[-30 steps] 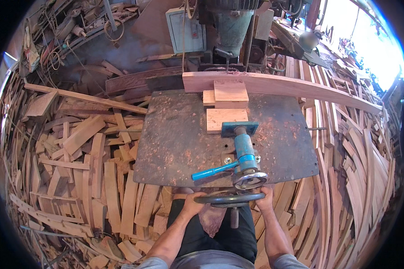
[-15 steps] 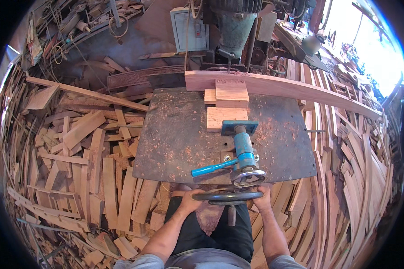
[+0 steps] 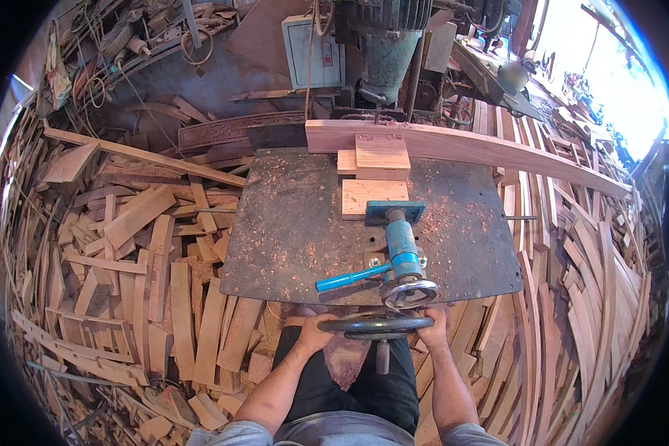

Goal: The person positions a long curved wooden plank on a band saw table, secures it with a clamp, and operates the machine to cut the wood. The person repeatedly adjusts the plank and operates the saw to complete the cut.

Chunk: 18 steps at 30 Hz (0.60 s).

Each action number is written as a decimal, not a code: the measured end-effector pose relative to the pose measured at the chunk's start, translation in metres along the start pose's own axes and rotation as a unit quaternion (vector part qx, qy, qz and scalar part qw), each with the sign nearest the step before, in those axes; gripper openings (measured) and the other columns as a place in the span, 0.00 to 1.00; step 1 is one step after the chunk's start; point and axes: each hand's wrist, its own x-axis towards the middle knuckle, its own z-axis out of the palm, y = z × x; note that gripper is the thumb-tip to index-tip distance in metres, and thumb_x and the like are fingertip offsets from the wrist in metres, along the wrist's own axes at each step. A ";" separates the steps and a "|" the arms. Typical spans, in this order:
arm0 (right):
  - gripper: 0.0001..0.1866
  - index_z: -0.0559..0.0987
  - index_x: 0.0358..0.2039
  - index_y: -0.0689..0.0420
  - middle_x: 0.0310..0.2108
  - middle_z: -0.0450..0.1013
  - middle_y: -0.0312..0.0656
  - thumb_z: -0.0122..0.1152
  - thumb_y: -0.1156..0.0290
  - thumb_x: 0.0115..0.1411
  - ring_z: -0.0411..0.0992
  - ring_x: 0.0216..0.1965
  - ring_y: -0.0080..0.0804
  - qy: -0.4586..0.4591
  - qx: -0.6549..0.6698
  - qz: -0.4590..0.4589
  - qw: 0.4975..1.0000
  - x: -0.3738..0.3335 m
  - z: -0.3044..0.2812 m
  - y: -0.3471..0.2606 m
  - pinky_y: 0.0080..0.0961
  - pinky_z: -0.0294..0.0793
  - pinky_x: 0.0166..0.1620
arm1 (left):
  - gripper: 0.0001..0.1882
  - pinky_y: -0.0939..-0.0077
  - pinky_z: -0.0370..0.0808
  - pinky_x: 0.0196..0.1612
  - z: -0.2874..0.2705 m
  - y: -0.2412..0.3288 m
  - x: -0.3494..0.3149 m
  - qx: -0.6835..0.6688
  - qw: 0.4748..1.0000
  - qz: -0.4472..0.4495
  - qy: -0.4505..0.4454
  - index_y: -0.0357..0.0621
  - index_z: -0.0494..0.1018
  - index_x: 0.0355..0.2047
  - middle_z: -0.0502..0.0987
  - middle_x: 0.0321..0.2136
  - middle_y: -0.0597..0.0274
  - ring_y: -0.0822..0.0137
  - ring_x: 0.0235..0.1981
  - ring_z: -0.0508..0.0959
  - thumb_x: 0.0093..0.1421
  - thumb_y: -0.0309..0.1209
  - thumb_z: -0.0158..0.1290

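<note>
My left hand [image 3: 317, 332] is closed round the left rim of a large dark handwheel [image 3: 375, 325], and my right hand [image 3: 432, 330] grips its right rim. Just above it, a blue screw clamp [image 3: 402, 239] with a smaller chrome handwheel [image 3: 409, 294] and a blue lever [image 3: 353, 280] stands on the metal machine table [image 3: 297, 223]. Its plate bears on wooden blocks [image 3: 375, 198], which back against a long curved wooden board [image 3: 461, 138]. A drill bit [image 3: 377, 113] under the machine head [image 3: 389, 63] reaches down at the board, where shavings lie; its tip is hidden.
Offcuts [image 3: 137, 215] lie piled at the left. Long curved wooden strips [image 3: 595, 275] are stacked at the right, beneath the board's overhanging end. A grey electrical box [image 3: 312, 52] stands behind the table. Wood chips are scattered over the tabletop.
Both hands keep their places on the large handwheel. The view has shifted very slightly; nothing else has visibly moved.
</note>
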 end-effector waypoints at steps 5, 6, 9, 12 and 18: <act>0.22 0.63 0.10 0.57 0.10 0.59 0.31 0.64 0.76 0.54 0.55 0.16 0.18 -0.004 0.020 0.020 1.000 -0.001 0.001 0.001 0.27 0.55 0.20 | 0.08 0.77 0.76 0.39 -0.002 0.004 -0.001 -0.022 1.000 0.001 -0.008 0.40 0.80 0.36 0.82 0.30 0.63 0.73 0.34 0.80 0.55 0.23 0.58; 0.22 0.63 0.10 0.57 0.10 0.59 0.31 0.65 0.76 0.54 0.55 0.16 0.18 -0.004 0.025 0.018 1.000 -0.001 0.001 0.002 0.27 0.55 0.20 | 0.08 0.77 0.76 0.39 -0.002 0.004 -0.001 -0.024 1.000 0.001 -0.010 0.40 0.80 0.36 0.82 0.30 0.63 0.73 0.34 0.80 0.55 0.23 0.58; 0.22 0.64 0.10 0.57 0.10 0.59 0.31 0.66 0.76 0.54 0.56 0.16 0.18 0.003 0.015 0.029 0.999 -0.002 0.002 0.002 0.27 0.56 0.20 | 0.08 0.78 0.75 0.39 -0.002 0.005 -0.001 -0.019 0.999 -0.022 -0.013 0.40 0.80 0.36 0.82 0.30 0.62 0.74 0.34 0.79 0.55 0.23 0.58; 0.22 0.64 0.10 0.57 0.10 0.60 0.30 0.66 0.76 0.54 0.56 0.16 0.18 0.012 0.025 0.026 0.999 -0.002 0.002 0.003 0.27 0.56 0.20 | 0.08 0.78 0.75 0.39 -0.002 0.004 -0.001 -0.026 1.000 -0.010 -0.008 0.39 0.80 0.36 0.82 0.30 0.63 0.74 0.34 0.79 0.54 0.22 0.58; 0.21 0.64 0.10 0.57 0.10 0.60 0.30 0.66 0.77 0.54 0.55 0.16 0.18 0.006 0.007 0.014 1.000 -0.002 0.000 -0.001 0.26 0.56 0.20 | 0.08 0.78 0.76 0.39 -0.001 -0.001 -0.001 -0.023 1.000 0.006 -0.007 0.40 0.80 0.36 0.82 0.30 0.63 0.74 0.33 0.80 0.55 0.23 0.57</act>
